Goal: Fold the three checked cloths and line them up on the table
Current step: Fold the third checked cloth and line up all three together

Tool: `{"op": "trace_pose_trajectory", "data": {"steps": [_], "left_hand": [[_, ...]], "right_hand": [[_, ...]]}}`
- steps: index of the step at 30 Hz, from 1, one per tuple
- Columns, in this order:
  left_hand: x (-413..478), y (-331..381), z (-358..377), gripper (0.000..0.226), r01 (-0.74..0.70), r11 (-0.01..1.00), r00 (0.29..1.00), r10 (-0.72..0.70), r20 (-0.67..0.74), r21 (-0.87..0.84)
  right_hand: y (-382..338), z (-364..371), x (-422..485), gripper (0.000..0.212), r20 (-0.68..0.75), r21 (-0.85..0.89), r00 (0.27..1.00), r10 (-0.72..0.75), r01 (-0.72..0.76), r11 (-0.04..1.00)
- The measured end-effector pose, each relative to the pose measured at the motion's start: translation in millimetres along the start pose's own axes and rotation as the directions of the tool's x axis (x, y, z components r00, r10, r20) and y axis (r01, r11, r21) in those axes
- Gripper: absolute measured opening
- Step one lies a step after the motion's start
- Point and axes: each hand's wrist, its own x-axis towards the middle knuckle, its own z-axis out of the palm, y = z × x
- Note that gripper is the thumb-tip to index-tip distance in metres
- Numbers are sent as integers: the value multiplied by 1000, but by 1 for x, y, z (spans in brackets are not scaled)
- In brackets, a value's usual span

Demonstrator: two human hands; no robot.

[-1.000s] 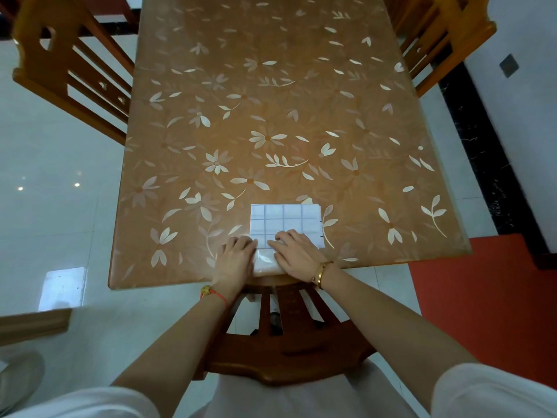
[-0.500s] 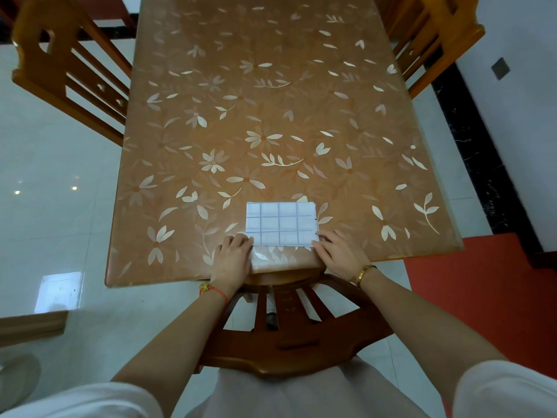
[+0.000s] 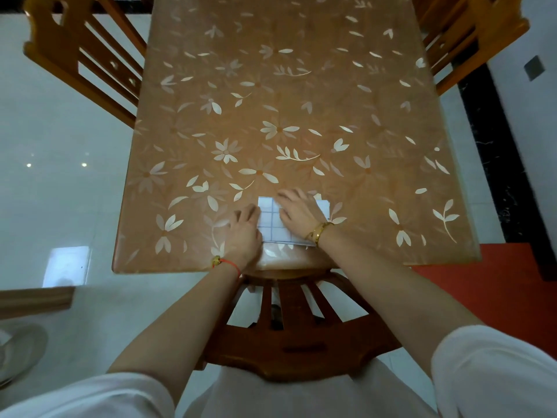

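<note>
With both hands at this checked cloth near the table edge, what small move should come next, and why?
Probably sweep the right hand across the checked cloth to press it flat, while the left hand steadies its left edge. The right hand lies open on top of it and the left fingers touch that edge.

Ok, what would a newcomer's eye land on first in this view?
Both hands are at a checked cloth near the front edge of the table: the right hand lies flat across it and the left hand rests at its left edge. The orange, flower-patterned table fills the view around them, with a wooden chair back just below the hands.
</note>
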Motion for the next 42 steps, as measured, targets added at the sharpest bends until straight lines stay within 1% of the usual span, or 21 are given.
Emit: {"op": "trace_pose_trajectory", "data": {"steps": [4, 7, 9, 11, 15, 18, 21, 25, 26, 28, 30, 32, 34, 35, 36, 37, 38, 40, 41, 42], "left_hand": [[6, 2, -4, 60, 5, 998, 997, -10, 77, 65], [7, -2, 0, 63, -14, 988, 996, 0, 86, 154], [7, -6, 4, 63, -26, 978, 998, 14, 58, 206], [9, -6, 5, 60, -33, 973, 999, 24, 45, 229], [13, -3, 4, 53, -41, 973, 999, 33, 37, 227], [15, -2, 3, 50, -25, 981, 1000, 22, 22, 194], [15, 1, 5, 50, -22, 988, 1000, 19, 21, 155], [14, -1, 12, 55, -10, 996, 1000, 9, 9, 94], [14, -3, 14, 56, -12, 996, 1000, 11, 10, 84], [13, -5, 16, 59, -26, 998, 1000, 26, 13, 54], [13, -6, 15, 61, -15, 999, 1000, 15, 21, -41], [16, -9, 13, 63, 39, 968, 999, -38, 8, -249], [19, -13, 8, 67, 57, 870, 996, -83, -32, -489], [18, -13, 3, 69, 48, 811, 994, -94, -49, -583], [18, -12, -4, 67, 40, 758, 993, -102, -58, -651], [18, -10, -12, 60, 38, 717, 993, -105, -55, -696], [18, -8, -21, 48, 35, 681, 993, -105, -50, -731], [15, -4, -36, 19, 12, 633, 994, -94, -61, -774], [13, -3, -42, 14, -16, 620, 993, -79, -83, -784], [11, -2, -45, 17, -35, 615, 993, -70, -99, -788]], "right_hand": [[-10, 14, 15, 47, 112, -116, 993, -39, 52, 992], [-10, 23, 18, 47, 177, -179, 983, -45, 77, 981], [-7, 25, 17, 47, 169, -191, 985, -30, 62, 980], [-2, 24, 14, 45, 125, -181, 992, -3, 26, 983], [12, 15, 12, 42, 29, -126, 995, 97, -93, 988], [16, 9, 16, 35, -1, -66, 979, 203, -203, 977], [16, 6, 22, 28, 1, -29, 962, 274, -274, 961], [16, 6, 29, 19, 52, 39, 955, 293, -295, 955], [16, 8, 30, 17, 71, 78, 954, 291, -297, 952], [18, 9, 29, 13, 89, 217, 952, 293, -306, 927], [18, 7, 27, 9, 95, 375, 948, 303, -316, 871], [17, 1, 24, 6, 122, 501, 945, 302, -322, 803], [18, -6, 22, 5, 161, 585, 949, 269, -312, 749], [19, -10, 21, 4, 175, 606, 954, 242, -298, 738], [20, -15, 19, 8, 188, 619, 958, 216, -287, 731], [20, -21, 17, 13, 198, 631, 961, 193, -275, 726], [19, -29, 14, 16, 207, 637, 962, 178, -270, 722], [18, -40, 7, 14, 214, 653, 966, 145, -252, 714], [17, -44, 4, 11, 213, 667, 969, 126, -239, 706], [16, -48, 0, 10, 207, 683, 973, 104, -220, 697]]}}
